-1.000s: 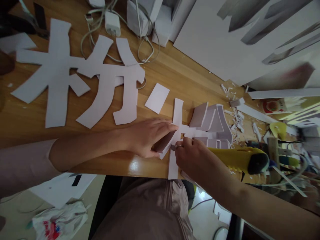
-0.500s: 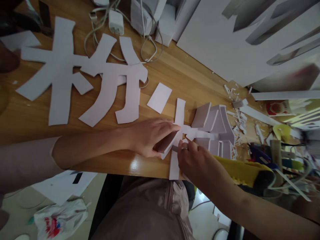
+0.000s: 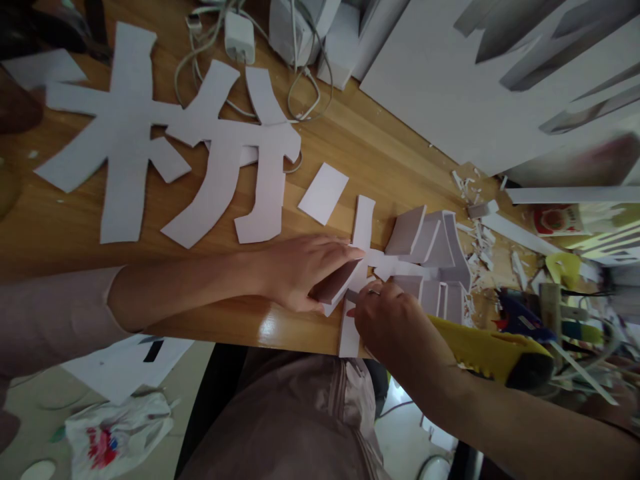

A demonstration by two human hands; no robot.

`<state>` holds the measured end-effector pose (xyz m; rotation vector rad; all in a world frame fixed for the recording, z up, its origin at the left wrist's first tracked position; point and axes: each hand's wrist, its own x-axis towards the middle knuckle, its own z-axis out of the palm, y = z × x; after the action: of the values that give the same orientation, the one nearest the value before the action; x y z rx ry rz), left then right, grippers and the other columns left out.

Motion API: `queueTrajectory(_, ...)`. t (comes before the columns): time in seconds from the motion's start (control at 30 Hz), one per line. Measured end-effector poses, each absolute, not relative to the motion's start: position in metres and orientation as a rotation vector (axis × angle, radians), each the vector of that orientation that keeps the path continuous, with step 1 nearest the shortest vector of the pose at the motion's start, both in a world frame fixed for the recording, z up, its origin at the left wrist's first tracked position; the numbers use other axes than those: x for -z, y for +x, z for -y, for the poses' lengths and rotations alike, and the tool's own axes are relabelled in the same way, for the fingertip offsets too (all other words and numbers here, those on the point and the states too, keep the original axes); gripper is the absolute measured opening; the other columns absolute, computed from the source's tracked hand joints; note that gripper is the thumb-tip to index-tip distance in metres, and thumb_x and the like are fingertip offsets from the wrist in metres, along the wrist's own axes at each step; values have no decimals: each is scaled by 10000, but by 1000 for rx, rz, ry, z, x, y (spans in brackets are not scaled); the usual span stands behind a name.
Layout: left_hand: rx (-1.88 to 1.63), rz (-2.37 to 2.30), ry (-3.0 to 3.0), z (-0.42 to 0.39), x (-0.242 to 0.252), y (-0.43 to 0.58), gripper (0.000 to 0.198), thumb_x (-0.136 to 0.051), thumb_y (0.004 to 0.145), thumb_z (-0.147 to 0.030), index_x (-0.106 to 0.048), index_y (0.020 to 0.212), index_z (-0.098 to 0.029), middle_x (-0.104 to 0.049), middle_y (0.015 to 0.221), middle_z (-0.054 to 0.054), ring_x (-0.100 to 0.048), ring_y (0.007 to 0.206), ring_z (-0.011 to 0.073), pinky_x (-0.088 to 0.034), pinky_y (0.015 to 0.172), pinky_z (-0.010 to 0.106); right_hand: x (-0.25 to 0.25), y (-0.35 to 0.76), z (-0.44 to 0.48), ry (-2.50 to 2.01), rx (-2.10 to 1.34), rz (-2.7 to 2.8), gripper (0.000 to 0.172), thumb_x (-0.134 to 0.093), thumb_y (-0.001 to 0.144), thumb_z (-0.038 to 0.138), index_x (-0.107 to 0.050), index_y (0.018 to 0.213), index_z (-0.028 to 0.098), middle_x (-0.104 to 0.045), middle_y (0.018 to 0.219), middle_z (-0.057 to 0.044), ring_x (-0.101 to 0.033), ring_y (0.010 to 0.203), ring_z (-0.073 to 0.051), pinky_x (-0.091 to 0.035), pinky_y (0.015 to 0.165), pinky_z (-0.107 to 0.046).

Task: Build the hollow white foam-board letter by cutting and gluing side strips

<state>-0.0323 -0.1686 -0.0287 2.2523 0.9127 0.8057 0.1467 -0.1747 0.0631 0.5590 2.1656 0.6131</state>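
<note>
A white foam-board character point(image 3: 365, 213) with upright side walls lies at the table's front edge. My left hand point(image 3: 305, 270) holds a white foam strip point(image 3: 337, 287) on edge against it, thumb on the near side and fingertips at the far end. In my right hand point(image 3: 393, 317) is a yellow utility knife point(image 3: 480, 343), its handle running back under the wrist. The blade point(image 3: 353, 296) meets the strip's near face; its tip is hard to make out. Several thin walls point(image 3: 443, 243) stand on the character's right part.
A larger flat white character point(image 3: 127, 133) lies at the left, beside a small white card point(image 3: 324, 193). White cables and a charger point(image 3: 239, 37) sit behind. Foam scraps point(image 3: 480, 247) and a blue glue gun point(image 3: 525, 320) are at the right. A large white board point(image 3: 425, 73) leans at the back.
My right hand, with the knife, has turned and shifted slightly, and the yellow handle has swung a little toward me. My left hand keeps its grip on the strip. The view has shifted slightly.
</note>
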Motion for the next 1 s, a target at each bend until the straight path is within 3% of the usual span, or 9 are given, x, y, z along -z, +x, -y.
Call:
queueTrajectory(0.2, -776, -922, 2254, 168, 25, -34, 932, -838, 660, -291, -323, 1397, -43, -471, 1416, 171, -382, 1370, 269, -292, 1168, 392, -60, 150, 181, 571, -690, -2110, 352, -438, 893, 78, -638, 1159, -39, -573, 685, -108, -537, 579, -189, -375, 482, -271)
queueTrajectory(0.4, -755, -903, 2252, 167, 28, -35, 916, -799, 691, -303, -294, 1414, -58, -441, 1437, 184, -369, 1378, 282, -293, 1161, 418, -62, 158, 189, 506, -708, -2219, 277, -531, 844, 96, -681, 1055, -4, -593, 722, -116, -539, 594, -187, -355, 488, -266)
queueTrajectory(0.5, -762, -899, 2248, 167, 28, -35, 906, -792, 698, -296, -289, 1414, -61, -436, 1436, 192, -364, 1381, 278, -284, 1166, 407, -70, 158, 183, 569, -592, -2282, 170, -519, 869, 119, -683, 887, 76, -576, 681, -89, -522, 586, -171, -319, 484, -251)
queueTrajectory(0.63, -767, -909, 2220, 167, 27, -34, 903, -798, 695, -323, -281, 1410, -134, -441, 1436, 188, -372, 1380, 287, -316, 1143, 443, -78, 152, 176, 632, -480, -2314, 196, -499, 902, 139, -641, 769, 112, -583, 687, -89, -540, 617, -171, -308, 498, -247)
queueTrajectory(0.87, -804, -909, 2162, 169, 28, -34, 926, -801, 663, -308, -285, 1429, -242, -437, 1457, 130, -362, 1399, 293, -304, 1164, 460, -99, 161, 173, 686, -338, -2301, 167, -519, 925, 162, -658, 836, 138, -606, 680, -68, -528, 544, -150, -262, 463, -254)
queueTrajectory(1.0, -787, -930, 2185, 169, 26, -34, 952, -820, 671, -330, -282, 1447, -206, -439, 1455, 146, -369, 1393, 304, -331, 1156, 457, -127, 199, 172, 955, -320, -2370, 279, -405, 997, 328, -628, 933, 173, -598, 660, -61, -475, 435, -144, -146, 421, -270)
